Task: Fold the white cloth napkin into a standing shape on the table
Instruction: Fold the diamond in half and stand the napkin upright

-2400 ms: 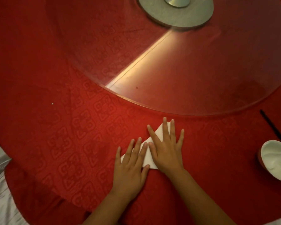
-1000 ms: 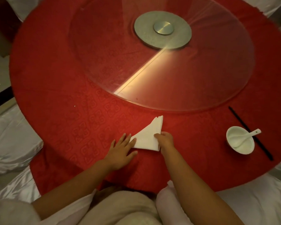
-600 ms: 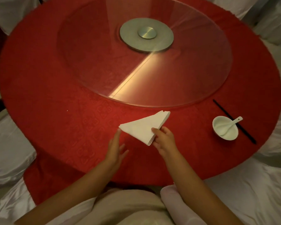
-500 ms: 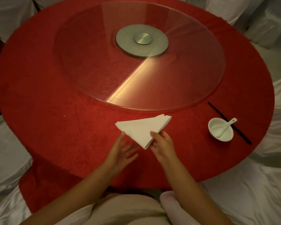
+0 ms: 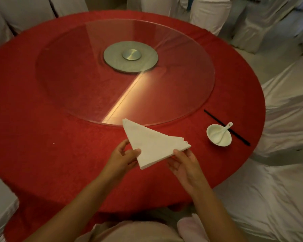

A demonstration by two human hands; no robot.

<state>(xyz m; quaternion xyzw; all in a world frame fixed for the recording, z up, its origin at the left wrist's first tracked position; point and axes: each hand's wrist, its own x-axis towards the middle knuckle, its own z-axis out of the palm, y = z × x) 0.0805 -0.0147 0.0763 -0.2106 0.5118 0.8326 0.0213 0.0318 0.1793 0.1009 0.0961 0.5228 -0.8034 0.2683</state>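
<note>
The white cloth napkin [image 5: 151, 143] is folded into a flat layered triangle and held in the air above the near part of the red round table [image 5: 42, 137]. My left hand [image 5: 123, 158] pinches its left edge near the lower corner, thumb on top. My right hand [image 5: 185, 163] holds the right corner from below, fingers under the cloth. The triangle's far tip points toward the glass turntable.
A glass turntable [image 5: 182, 70] with a metal hub [image 5: 131, 56] covers the table's middle. At the right sit a white bowl [image 5: 219, 137] with a white spoon [image 5: 225, 131] and black chopsticks [image 5: 226, 127]. White-covered chairs [image 5: 287, 105] surround the table.
The napkin went from pressed flat under both hands to lifted off the table. It has turned, its tip now pointing up-left. My left hand took hold of its edge. The view pulled back.
</note>
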